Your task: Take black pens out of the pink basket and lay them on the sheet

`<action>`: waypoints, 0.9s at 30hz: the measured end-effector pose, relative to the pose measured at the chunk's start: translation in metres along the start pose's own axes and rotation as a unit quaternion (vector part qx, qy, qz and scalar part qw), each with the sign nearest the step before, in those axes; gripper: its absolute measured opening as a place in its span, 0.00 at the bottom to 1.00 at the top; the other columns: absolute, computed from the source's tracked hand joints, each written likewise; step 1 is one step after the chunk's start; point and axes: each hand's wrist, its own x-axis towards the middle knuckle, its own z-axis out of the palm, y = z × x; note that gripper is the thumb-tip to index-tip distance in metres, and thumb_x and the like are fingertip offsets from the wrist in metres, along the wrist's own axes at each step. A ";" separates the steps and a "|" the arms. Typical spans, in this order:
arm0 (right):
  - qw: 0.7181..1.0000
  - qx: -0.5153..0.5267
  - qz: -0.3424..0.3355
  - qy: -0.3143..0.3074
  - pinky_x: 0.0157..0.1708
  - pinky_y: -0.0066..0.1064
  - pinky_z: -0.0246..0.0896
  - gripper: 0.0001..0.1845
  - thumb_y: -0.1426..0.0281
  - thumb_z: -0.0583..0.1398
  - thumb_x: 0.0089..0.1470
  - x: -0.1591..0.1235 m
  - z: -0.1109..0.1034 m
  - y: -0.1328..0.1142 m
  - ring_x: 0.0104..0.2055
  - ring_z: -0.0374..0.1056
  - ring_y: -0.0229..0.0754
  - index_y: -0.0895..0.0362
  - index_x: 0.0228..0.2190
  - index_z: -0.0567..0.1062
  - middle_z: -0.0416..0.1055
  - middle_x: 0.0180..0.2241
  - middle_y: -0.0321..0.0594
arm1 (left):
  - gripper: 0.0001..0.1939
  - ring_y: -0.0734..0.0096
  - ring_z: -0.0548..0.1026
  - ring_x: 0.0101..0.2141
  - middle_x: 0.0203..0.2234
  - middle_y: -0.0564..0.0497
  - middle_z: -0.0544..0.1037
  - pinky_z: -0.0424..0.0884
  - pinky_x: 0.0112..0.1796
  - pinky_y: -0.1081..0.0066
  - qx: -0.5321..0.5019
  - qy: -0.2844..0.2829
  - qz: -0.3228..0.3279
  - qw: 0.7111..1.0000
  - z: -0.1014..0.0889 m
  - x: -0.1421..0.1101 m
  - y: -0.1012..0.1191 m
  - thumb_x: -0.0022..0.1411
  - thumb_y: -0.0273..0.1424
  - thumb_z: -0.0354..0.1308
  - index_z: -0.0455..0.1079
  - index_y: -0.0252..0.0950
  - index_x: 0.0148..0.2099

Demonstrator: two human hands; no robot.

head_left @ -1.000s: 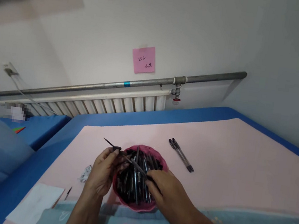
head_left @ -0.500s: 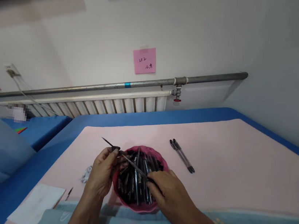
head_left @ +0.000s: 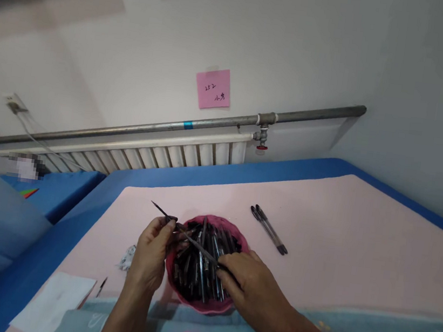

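A pink bowl (head_left: pixel 203 306) full of several dark pens sits on the pink table surface (head_left: pixel 338 236) just in front of me. My left hand (head_left: pixel 150 257) is at the bowl's left rim, fingers pinched on a thin dark pen refill (head_left: pixel 162 211) whose tip points up and left. My right hand (head_left: pixel 248 286) rests on the bowl's right side, fingers closed on a pen barrel (head_left: pixel 204 250) that slants toward the left hand.
Two black pens (head_left: pixel 269 230) lie side by side beyond the bowl to the right. A white paper (head_left: pixel 52 301), a small crumpled wrapper (head_left: pixel 126 258) and a short refill (head_left: pixel 101 286) lie to the left. A blue border edges the table; a radiator (head_left: pixel 145 153) runs behind.
Both hands stay at the bowl with only slight shifts; the refill tip in the left hand has edged a little up and left.
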 end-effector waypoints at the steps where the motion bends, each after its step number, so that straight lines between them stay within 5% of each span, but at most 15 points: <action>1: 1.000 -0.002 -0.001 -0.002 0.36 0.34 0.51 0.07 0.72 0.52 0.56 0.000 0.000 0.000 0.32 0.63 0.40 0.56 0.31 0.70 0.69 0.28 0.36 | 0.11 0.76 0.74 0.24 0.24 0.54 0.74 0.72 0.27 0.75 0.003 0.001 0.002 1.000 0.000 0.000 0.000 0.48 0.33 0.61 0.63 0.33 0.32; 10: 1.000 0.003 -0.002 0.003 0.35 0.34 0.53 0.08 0.72 0.51 0.56 -0.001 0.000 -0.001 0.32 0.63 0.39 0.56 0.29 0.70 0.69 0.28 0.36 | 0.11 0.74 0.74 0.25 0.23 0.54 0.74 0.70 0.26 0.75 0.031 -0.011 0.003 0.999 0.001 -0.002 -0.003 0.48 0.34 0.60 0.64 0.34 0.32; 17: 0.998 0.044 0.014 0.039 0.34 0.33 0.55 0.08 0.72 0.52 0.55 0.000 0.000 -0.001 0.33 0.64 0.40 0.54 0.34 0.71 0.71 0.29 0.37 | 0.11 0.72 0.73 0.27 0.23 0.53 0.74 0.68 0.28 0.74 0.091 -0.126 -0.021 0.988 0.003 -0.007 -0.010 0.49 0.37 0.59 0.68 0.34 0.31; 23: 0.997 0.067 0.024 0.041 0.35 0.32 0.56 0.06 0.72 0.54 0.54 0.002 -0.001 -0.001 0.34 0.63 0.39 0.55 0.32 0.72 0.69 0.28 0.36 | 0.12 0.75 0.70 0.24 0.21 0.56 0.72 0.67 0.26 0.75 0.077 -0.057 0.009 0.995 0.000 -0.005 -0.007 0.50 0.38 0.59 0.68 0.35 0.33; 27: 0.993 0.106 0.041 0.045 0.36 0.32 0.58 0.06 0.71 0.55 0.53 0.003 -0.003 0.002 0.36 0.64 0.40 0.54 0.32 0.72 0.70 0.30 0.36 | 0.11 0.75 0.70 0.25 0.24 0.53 0.74 0.66 0.28 0.75 0.121 -0.146 -0.019 0.982 0.001 -0.008 -0.006 0.51 0.37 0.58 0.69 0.35 0.32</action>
